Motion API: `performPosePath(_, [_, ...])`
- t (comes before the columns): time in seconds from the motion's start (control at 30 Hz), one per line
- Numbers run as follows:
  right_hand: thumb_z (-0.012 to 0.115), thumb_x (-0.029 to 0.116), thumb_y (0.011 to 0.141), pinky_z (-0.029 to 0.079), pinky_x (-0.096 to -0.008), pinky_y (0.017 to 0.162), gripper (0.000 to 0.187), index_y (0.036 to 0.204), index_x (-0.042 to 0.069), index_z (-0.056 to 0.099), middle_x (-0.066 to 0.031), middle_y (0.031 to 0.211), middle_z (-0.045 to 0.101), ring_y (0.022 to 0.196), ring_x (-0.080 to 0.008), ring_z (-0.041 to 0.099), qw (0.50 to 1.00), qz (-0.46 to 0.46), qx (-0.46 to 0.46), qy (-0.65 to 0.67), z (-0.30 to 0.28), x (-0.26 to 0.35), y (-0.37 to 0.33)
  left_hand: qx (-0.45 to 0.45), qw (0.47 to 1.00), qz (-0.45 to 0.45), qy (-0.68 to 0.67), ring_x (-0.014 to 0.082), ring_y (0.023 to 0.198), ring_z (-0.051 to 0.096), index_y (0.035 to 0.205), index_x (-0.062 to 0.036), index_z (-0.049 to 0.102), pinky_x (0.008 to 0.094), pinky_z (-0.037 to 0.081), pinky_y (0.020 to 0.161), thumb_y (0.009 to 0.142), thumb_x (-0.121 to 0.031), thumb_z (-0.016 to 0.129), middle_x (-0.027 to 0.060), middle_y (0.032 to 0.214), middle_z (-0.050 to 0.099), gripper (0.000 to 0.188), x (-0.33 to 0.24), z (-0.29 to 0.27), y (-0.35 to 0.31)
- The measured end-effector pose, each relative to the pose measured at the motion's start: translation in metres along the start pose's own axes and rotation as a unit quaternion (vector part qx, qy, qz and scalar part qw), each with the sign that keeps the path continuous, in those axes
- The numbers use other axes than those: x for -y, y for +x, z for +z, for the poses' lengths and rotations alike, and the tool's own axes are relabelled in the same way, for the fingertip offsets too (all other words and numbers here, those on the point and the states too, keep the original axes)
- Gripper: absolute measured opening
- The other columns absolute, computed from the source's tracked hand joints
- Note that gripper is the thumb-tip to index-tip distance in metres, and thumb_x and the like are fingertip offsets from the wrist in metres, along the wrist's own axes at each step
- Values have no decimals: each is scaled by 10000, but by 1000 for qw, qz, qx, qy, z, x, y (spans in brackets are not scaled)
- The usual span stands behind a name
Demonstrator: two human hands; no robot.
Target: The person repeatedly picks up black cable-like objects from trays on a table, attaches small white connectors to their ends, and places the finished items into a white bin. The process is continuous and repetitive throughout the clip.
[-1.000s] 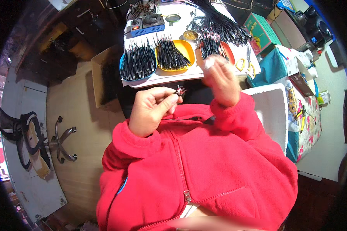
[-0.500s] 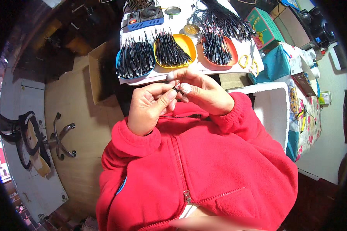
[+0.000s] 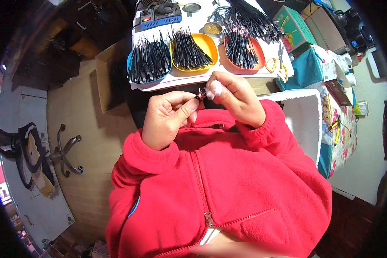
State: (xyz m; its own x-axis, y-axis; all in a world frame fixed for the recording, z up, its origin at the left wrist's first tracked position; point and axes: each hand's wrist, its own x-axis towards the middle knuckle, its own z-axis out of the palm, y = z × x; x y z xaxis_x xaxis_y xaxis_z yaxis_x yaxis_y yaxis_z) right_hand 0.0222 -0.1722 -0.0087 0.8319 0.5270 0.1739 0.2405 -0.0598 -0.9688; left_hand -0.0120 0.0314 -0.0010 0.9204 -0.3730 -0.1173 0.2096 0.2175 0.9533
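In front of the red jacket, my left hand (image 3: 170, 115) pinches the end of a black cable (image 3: 199, 95) between thumb and forefinger. Thin reddish and pale wires stick out of that end. My right hand (image 3: 241, 101) is closed at the wire tips, thumb against forefinger, with white wrapping (image 3: 213, 89) around the fingertips. What exactly lies between those fingertips is too small to make out. Lower down, part of a dark cable with a plug (image 3: 215, 126) lies across the jacket.
On the white table stand blue (image 3: 131, 72), yellow (image 3: 210, 45) and orange (image 3: 259, 56) trays of black cables. Behind them are a blue heating device (image 3: 161, 21), a small round tin (image 3: 213, 29) and loose cables (image 3: 253, 19). Yellow-handled scissors (image 3: 282, 64) lie right, above a white foam box (image 3: 303, 124).
My right hand has drawn up and slightly right, so the thin wires now show between the hands. My left hand keeps its pinch on the cable. The view has shifted slightly.
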Motion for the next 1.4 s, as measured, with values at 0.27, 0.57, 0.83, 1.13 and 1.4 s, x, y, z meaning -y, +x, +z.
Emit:
performPosePath(0.27, [507, 70, 940, 400, -239, 591, 104, 903, -2, 572, -10, 740, 513, 666, -83, 446, 992, -17, -118, -29, -12, 2, -2, 12, 999, -37, 17, 26, 592, 494, 896, 33, 672, 157, 360, 509, 912, -87, 595, -1, 666, 581, 144, -6, -7, 1])
performPosePath(0.57, [739, 10, 688, 507, -326, 709, 337, 1011, 54, 655, -79, 889, 608, 828, -242, 616, 931, -233, -22, -281, -18, 8, -6, 80, 990, -111, -16, 24, 569, 480, 897, 23, 670, 156, 340, 494, 900, -104, 611, 6, 664, 588, 140, -9, -10, 11])
performPosePath(0.83, [709, -12, 694, 484, -323, 653, 230, 901, 27, 615, -83, 837, 578, 763, -239, 593, 932, -249, -34, -263, -13, 12, -1, 75, 991, -112, -16, 27, 573, 481, 905, 20, 666, 161, 344, 498, 897, -93, 611, 4, 661, 583, 126, -12, -9, 11])
performPosePath(1.13, [626, 17, 820, 452, -286, 663, 96, 884, 4, 556, -79, 831, 568, 758, -171, 546, 984, -113, -8, -137, -13, 2, -10, -38, 837, 320, 442, 210, 599, 595, 952, 67, 628, 292, 488, 552, 814, 19, 616, 120, 703, 587, 147, 8, 12, 5])
performPosePath(1.4, [601, 87, 906, 442, -242, 722, 141, 999, -11, 561, -29, 893, 568, 830, -100, 532, 980, 95, -24, 171, -8, -9, -17, -59, 843, 306, 439, 234, 576, 602, 930, 59, 624, 286, 483, 528, 795, 34, 631, 126, 687, 584, 137, 7, 13, 8])
